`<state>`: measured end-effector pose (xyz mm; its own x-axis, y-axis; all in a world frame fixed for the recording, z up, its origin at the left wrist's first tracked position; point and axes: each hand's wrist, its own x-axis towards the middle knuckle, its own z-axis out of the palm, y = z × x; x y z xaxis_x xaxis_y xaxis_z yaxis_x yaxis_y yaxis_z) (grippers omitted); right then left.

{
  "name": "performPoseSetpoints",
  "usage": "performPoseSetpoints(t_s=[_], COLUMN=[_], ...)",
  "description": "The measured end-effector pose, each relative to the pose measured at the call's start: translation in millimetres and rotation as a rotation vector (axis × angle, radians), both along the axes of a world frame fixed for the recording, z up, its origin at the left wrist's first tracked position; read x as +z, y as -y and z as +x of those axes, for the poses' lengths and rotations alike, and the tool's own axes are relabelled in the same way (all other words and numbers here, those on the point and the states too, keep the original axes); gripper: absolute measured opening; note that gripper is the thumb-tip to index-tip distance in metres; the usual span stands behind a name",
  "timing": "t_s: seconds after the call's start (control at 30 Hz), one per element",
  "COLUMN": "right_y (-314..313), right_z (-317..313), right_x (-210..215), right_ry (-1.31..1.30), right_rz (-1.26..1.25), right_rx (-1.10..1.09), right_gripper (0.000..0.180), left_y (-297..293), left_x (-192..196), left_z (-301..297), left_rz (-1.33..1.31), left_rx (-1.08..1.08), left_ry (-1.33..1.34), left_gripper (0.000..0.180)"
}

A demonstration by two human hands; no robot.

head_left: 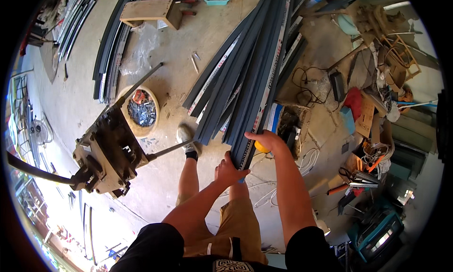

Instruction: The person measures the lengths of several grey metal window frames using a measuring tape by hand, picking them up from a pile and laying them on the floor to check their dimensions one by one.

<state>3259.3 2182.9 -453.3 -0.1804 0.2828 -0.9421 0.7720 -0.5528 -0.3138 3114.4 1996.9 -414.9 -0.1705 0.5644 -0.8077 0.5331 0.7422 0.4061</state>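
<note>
Far L, thin strips [78, 21] are lying bunched on the floor [175, 95]; a fan [40, 131] is standing nearer, by the L edge. Going R, a dark machine [111, 151] w/ long rods is standing near L, one rod pointing far, another reaching R twd the person's L shoe [184, 134]. Beyond it a dark bundle [111, 50] is lying far L. Just R of the machine a round pale tub [157, 114] is sitting, holding metal scraps [141, 114] + smth orange [140, 97]. Clear plastic [144, 50] is lying crumpled past the tub, nr a wood stool [148, 10]; a blue tray [218, 3] is sitting farther R.

Ctr: long grey bars [255, 83], some w/ white strips, are running far to near, overlapping, near ends splaying L. L hand [230, 172] is clamping the nearest end; R hand [269, 142] is gripping a bit farther up, from the R, thumb lying on top. Hands are sitting close but apart, both clamped on the bars. A yellow thing [260, 147] is showing just under R hand; can't tell if it's being held.

R of the bars an open box [302, 112] is sitting, black cord [304, 78] looping beyond, white cable [306, 163] curling nearer. Farther R, red cloth [353, 102] + a carton [364, 118] are lying in mixed clutter; near R, a teal case [377, 229] is standing.
</note>
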Motion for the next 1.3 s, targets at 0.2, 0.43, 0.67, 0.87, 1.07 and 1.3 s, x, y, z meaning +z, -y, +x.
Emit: performPoseSetpoints(t_s=[0.2, 0.43, 0.67, 0.87, 1.07, 1.3], right_y=[-4.3, -1.2, -7.0, -3.4, -4.3, -11.6], right_z=[-12.3, -20.5, -23.6, -24.9, -35.7, -51.5], right_x=[-6.5, -22.3, -13.9, -43.9, -51.1, -38.0], right_ry=[0.003, 0.057, 0.0, -0.089, -0.194, -0.238], right_rz=[-0.121, -0.059, -0.1, -0.134, -0.135, -0.126], right_rx=[0.069, 0.154, 0.03, -0.006, -0.044, -0.099], right_gripper=[0.082, 0.075, 0.058, 0.066, 0.067, 0.06], left_y=[7.3, 8.7, -2.0, -68.1, -100.8, -109.5], left_x=[-11.8, -30.2, -76.3, -158.0, -211.6, -178.9], left_z=[-5.0, -24.3, -94.9, -165.2, -181.9, -149.9], left_rz=[-0.052, -0.037, -0.137, 0.299, 0.017, 0.088], left_rx=[0.011, -0.09, -0.134, 0.047, 0.128, 0.168], left_ry=[0.041, 0.037, 0.545, -0.31, 0.155, 0.437], left_gripper=[0.117, 0.118, 0.086, 0.099, 0.133, 0.118])
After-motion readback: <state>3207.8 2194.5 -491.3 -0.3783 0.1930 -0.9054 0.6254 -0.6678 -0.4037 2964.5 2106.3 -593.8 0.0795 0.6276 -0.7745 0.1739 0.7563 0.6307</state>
